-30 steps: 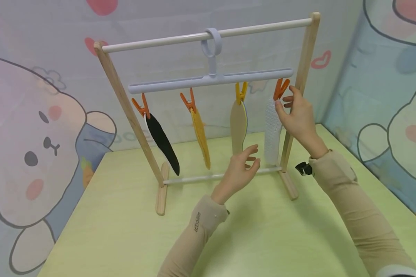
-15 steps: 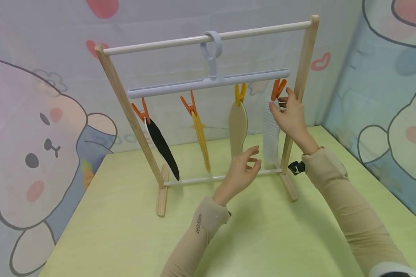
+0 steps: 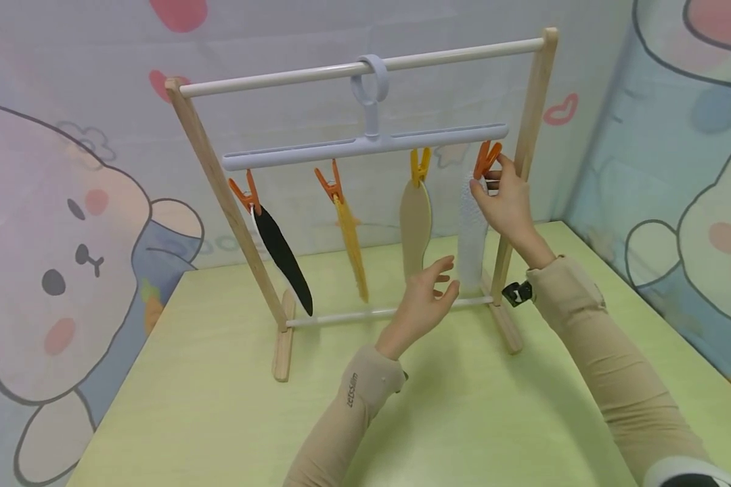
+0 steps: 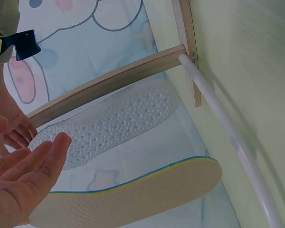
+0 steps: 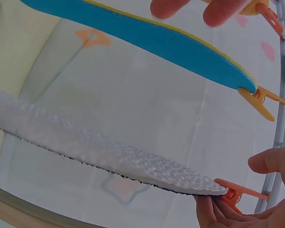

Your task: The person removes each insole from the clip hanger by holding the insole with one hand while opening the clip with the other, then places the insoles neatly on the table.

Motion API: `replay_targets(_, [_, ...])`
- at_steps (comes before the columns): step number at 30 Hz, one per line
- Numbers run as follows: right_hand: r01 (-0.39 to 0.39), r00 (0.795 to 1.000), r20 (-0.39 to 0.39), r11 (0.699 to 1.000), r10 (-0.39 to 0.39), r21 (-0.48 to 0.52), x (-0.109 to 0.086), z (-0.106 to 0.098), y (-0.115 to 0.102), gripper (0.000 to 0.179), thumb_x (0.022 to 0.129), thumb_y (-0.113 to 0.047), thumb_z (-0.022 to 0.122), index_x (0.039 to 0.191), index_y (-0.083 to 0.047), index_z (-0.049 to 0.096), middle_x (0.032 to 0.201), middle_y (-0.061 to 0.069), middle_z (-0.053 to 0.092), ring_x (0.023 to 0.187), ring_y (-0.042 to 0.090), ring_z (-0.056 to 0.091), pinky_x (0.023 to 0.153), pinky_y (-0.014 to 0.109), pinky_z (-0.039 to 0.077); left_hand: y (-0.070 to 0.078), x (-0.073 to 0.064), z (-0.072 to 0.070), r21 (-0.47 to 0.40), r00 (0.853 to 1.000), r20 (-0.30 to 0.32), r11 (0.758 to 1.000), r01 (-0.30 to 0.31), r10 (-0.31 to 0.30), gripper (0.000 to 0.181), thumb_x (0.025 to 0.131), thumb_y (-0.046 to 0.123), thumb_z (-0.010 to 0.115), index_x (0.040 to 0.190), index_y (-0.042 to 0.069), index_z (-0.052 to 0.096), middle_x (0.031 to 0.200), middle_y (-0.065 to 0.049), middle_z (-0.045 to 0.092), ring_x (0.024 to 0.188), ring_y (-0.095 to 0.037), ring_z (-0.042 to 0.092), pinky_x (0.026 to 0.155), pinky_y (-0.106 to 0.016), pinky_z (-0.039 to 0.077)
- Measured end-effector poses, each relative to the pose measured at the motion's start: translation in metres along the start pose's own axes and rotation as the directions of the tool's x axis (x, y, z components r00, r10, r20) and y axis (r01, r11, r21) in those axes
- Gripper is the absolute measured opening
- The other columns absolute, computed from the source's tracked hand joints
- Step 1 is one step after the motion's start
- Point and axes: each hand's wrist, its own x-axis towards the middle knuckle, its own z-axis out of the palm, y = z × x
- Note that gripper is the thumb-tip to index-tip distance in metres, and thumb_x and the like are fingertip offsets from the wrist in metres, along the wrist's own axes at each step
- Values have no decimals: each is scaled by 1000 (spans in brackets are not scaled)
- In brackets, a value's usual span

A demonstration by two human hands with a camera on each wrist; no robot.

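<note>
On the green table, head view: we list a wooden rack (image 3: 526, 145) standing on the table (image 3: 219, 419), with a grey clip hanger (image 3: 365, 143) hooked over its top rail.
Hanging items, head view: we count four insoles, left to right a black insole (image 3: 282, 256), a yellow insole (image 3: 353, 250), a tan insole (image 3: 416, 226) and a white insole (image 3: 472, 233).
Right hand, head view: our right hand (image 3: 507, 203) is raised to the orange clip (image 3: 484, 160) at the hanger's right end, fingers pinching the clip, thumb at the top of the white insole.
Left hand, head view: our left hand (image 3: 425, 304) hovers low in front of the rack, between the tan and white insoles, fingers loosely spread and holding nothing.
Left wrist view: we see the left hand (image 4: 21, 183) with fingers relaxed, just beside the white insole (image 4: 109, 126) and tan insole (image 4: 133, 199); whether a fingertip touches either, we cannot tell.
Right wrist view: the right hand (image 5: 247, 209) grips the orange clip (image 5: 237, 192), which clamps the end of the white insole (image 5: 95, 147); above hangs the tan insole's blue underside (image 5: 171, 45) on a yellow clip (image 5: 259, 99).
</note>
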Motion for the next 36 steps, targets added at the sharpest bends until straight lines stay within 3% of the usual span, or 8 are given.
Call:
replay_targets(20, [47, 998, -51, 999, -45, 26, -23, -4, -5, 53, 87, -18, 52, 130, 4, 30, 105, 27, 59, 89, 38, 60, 73, 46, 50, -2, 1, 10, -13, 1000, -9, 1000, -20, 20, 43, 89, 12, 50, 129, 0, 41, 124, -18, 53, 104, -30, 58, 75, -28, 53])
replay_targets(23, [56, 996, -69, 998, -54, 34, -27, -6, -6, 54, 87, -18, 52, 131, 2, 29, 104, 26, 60, 88, 37, 61, 70, 40, 50, -2, 1, 11, -19, 1000, -3, 1000, -7, 7, 44, 89, 13, 50, 130, 2, 41, 125, -17, 52, 105, -30, 58, 76, -31, 53])
replay_targets(29, [83, 992, -96, 996, -79, 39, -34, -12, -8, 55, 87, -19, 54, 131, 1, 29, 98, 25, 63, 83, 36, 62, 59, 7, 39, 1, 1, 15, -11, 1000, 0, 1000, 0, 0, 46, 88, 15, 53, 130, 1, 40, 125, -15, 53, 105, -28, 58, 76, -28, 52])
replay_targets(32, [105, 989, -108, 994, -101, 37, -39, -12, -7, 53, 87, -18, 54, 130, 2, 30, 94, 25, 63, 79, 34, 62, 58, 5, 37, 2, 1, 17, -11, 1000, -7, 1000, 2, -2, 46, 88, 17, 53, 130, 2, 41, 124, -14, 54, 104, -27, 58, 75, -26, 52])
replay_targets(36, [128, 984, -129, 991, -123, 30, -44, -15, -8, 48, 87, -18, 53, 127, 1, 35, 86, 22, 63, 71, 11, 58, 55, 5, 36, 3, 1, 19, -26, 1000, -15, 1000, 4, -5, 47, 87, 19, 55, 130, 4, 42, 123, -13, 55, 104, -28, 58, 74, -26, 52])
